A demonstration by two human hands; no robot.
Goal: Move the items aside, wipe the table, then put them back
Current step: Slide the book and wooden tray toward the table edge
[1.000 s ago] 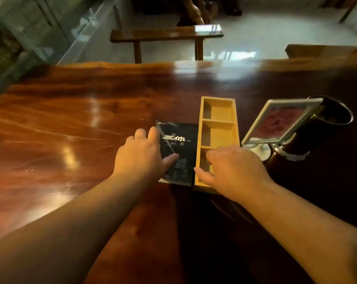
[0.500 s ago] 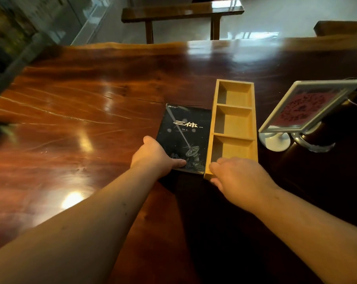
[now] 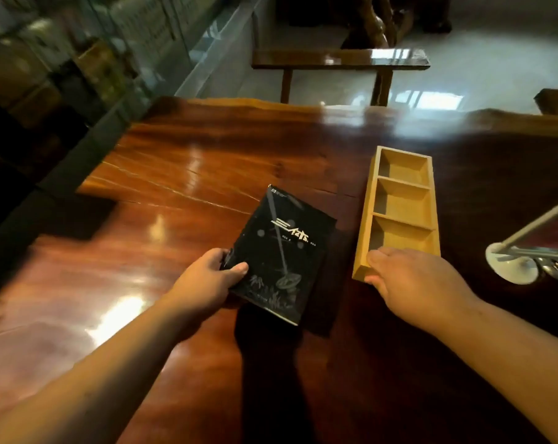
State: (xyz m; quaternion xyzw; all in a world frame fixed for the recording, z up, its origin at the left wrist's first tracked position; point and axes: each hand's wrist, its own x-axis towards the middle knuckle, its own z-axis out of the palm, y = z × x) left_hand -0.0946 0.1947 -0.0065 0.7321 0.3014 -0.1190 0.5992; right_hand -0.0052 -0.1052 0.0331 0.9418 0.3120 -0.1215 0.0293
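Observation:
A black book (image 3: 284,254) with white lettering is lifted off the glossy wooden table (image 3: 181,174), tilted, casting a shadow below it. My left hand (image 3: 207,283) grips its near left corner, thumb on the cover. A light wooden tray (image 3: 399,213) with three empty compartments lies to the right of the book. My right hand (image 3: 412,283) holds the tray's near end, fingers over its rim. A framed sign on a white round stand (image 3: 511,267) is at the right edge, partly cut off.
The table's left edge runs along a glass-fronted cabinet (image 3: 111,59). A dark wooden bench (image 3: 338,64) stands beyond the table's far edge on a pale floor. Another piece of wooden furniture (image 3: 556,100) shows at the far right.
My left hand has taken hold of the book and lifted it toward the left, away from the tray. My right hand stays on the tray's near end. The view swung left.

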